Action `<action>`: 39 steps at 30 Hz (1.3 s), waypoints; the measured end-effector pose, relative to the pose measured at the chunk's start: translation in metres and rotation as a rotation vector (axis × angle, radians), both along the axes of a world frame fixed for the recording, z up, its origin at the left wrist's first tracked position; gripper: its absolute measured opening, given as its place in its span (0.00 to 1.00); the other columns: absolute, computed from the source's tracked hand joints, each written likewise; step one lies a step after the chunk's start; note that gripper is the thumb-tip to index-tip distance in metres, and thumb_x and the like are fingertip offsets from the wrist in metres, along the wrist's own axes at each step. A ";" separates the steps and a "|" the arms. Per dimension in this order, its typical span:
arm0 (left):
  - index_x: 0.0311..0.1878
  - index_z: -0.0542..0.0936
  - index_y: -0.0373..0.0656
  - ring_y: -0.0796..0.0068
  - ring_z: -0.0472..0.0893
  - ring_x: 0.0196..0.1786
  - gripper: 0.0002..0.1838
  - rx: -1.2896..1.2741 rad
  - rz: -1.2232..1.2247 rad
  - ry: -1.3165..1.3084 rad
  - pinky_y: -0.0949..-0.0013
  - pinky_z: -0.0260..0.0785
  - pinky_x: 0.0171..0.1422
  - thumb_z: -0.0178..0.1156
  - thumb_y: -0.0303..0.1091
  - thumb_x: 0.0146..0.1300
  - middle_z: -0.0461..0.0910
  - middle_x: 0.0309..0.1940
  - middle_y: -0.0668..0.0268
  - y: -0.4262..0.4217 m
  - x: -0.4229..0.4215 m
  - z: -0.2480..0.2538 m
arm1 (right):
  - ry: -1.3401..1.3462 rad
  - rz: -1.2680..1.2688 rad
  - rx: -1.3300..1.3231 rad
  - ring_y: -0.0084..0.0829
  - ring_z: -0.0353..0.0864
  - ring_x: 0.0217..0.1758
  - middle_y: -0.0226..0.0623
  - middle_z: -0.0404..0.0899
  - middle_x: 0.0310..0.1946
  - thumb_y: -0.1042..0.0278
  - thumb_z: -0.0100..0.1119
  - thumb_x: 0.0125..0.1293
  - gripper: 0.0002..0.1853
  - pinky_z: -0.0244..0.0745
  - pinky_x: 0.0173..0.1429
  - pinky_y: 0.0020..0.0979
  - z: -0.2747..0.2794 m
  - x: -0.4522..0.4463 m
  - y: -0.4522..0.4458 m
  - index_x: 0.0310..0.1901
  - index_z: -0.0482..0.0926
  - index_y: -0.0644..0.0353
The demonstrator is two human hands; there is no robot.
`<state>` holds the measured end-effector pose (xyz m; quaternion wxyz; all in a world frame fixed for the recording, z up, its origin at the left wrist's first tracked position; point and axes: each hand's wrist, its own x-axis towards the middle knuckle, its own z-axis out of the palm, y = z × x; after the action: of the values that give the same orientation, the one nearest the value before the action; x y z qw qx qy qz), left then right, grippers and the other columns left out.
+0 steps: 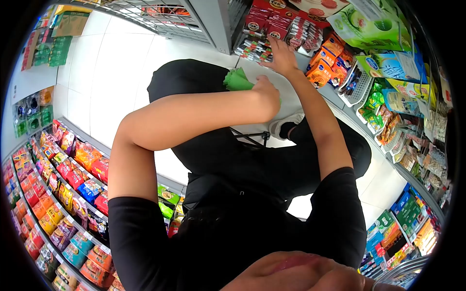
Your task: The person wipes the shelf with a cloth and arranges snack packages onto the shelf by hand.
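My left hand (pixel 266 89) is closed around a crumpled green cloth (pixel 237 80), which sticks out to the left of the fingers above my bent knee. Just beyond it, my right hand (pixel 283 57) has its fingers spread at the front of the lowest shelf. Its fingertips are at small striped packets (pixel 253 47) and red packets (pixel 278 28); whether they touch is unclear. White and red sachets (pixel 304 35) lie right of those fingers. Orange packets (pixel 320 72) are further right, near my right wrist.
A grey post (pixel 214 24) and wire rack (pixel 170 17) stand at the top. White baskets (pixel 358 89) with snacks line the right shelf. Shelves of bright packets (pixel 90 189) curve along the left. My shoe (pixel 286 127) is on the tiled floor (pixel 116 58), near thin black bars (pixel 264 138).
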<state>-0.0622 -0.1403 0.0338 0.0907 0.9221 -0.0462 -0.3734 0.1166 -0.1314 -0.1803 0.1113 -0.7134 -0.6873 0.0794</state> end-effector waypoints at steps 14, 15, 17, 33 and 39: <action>0.50 0.88 0.44 0.60 0.80 0.57 0.17 -0.028 -0.023 -0.018 0.55 0.66 0.59 0.65 0.36 0.59 0.80 0.57 0.60 -0.005 -0.002 0.003 | -0.034 -0.031 0.026 0.39 0.78 0.60 0.38 0.79 0.52 0.61 0.68 0.52 0.33 0.79 0.59 0.42 -0.027 0.030 -0.011 0.62 0.75 0.57; 0.50 0.88 0.44 0.60 0.80 0.57 0.16 -0.026 -0.028 -0.025 0.56 0.66 0.59 0.66 0.37 0.59 0.80 0.57 0.60 -0.005 -0.002 0.003 | -0.044 -0.050 0.020 0.39 0.78 0.60 0.38 0.78 0.52 0.62 0.68 0.51 0.32 0.80 0.58 0.42 -0.024 0.029 -0.012 0.61 0.75 0.57; 0.50 0.88 0.44 0.60 0.79 0.57 0.16 -0.032 -0.025 -0.024 0.56 0.66 0.59 0.66 0.37 0.59 0.80 0.57 0.60 -0.005 -0.001 0.001 | -0.109 -0.068 0.002 0.39 0.77 0.60 0.37 0.78 0.53 0.63 0.69 0.51 0.31 0.80 0.59 0.42 -0.020 0.025 -0.015 0.60 0.75 0.56; 0.50 0.87 0.43 0.58 0.79 0.58 0.19 -0.052 0.017 -0.035 0.55 0.66 0.62 0.67 0.43 0.60 0.81 0.54 0.60 -0.002 0.000 -0.003 | -0.097 -0.099 0.032 0.38 0.77 0.61 0.33 0.80 0.53 0.63 0.74 0.52 0.30 0.82 0.55 0.40 -0.027 0.022 -0.016 0.59 0.77 0.52; 0.51 0.87 0.41 0.58 0.79 0.59 0.22 -0.022 0.033 -0.017 0.54 0.65 0.63 0.67 0.49 0.62 0.80 0.56 0.60 -0.001 0.003 -0.006 | -0.097 -0.052 0.028 0.37 0.78 0.59 0.33 0.81 0.50 0.61 0.72 0.54 0.28 0.83 0.53 0.40 -0.006 0.033 -0.027 0.57 0.78 0.53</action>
<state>-0.0595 -0.1412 0.0274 0.1065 0.9249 -0.0358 -0.3633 0.1499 -0.1585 -0.1868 0.0899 -0.7323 -0.6743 0.0323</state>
